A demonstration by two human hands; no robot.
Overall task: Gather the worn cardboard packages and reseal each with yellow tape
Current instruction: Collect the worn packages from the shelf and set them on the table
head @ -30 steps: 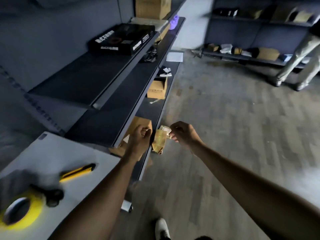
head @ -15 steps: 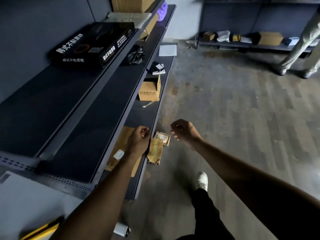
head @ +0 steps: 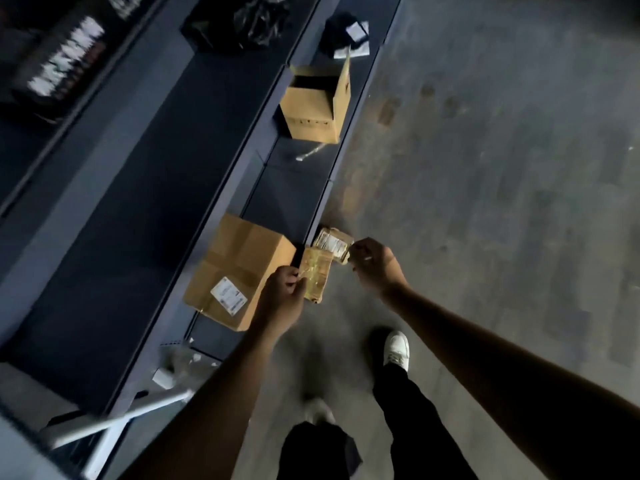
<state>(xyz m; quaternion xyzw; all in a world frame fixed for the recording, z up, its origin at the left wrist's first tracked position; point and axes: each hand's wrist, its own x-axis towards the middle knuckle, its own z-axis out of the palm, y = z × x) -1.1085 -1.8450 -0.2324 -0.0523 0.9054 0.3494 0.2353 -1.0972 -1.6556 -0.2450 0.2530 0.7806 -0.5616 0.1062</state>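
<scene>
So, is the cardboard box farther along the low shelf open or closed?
Open: the cardboard box has one flap raised and its dark inside shows.

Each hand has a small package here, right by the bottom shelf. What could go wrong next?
1. The left hand pinches the yellow-wrapped package only at its edge; it may slip to the floor.
2. The right hand grips the labelled package by one end, close to the shelf edge; a bump could knock it loose.
3. With both hands full, the large cardboard box can't be gathered yet.
</scene>
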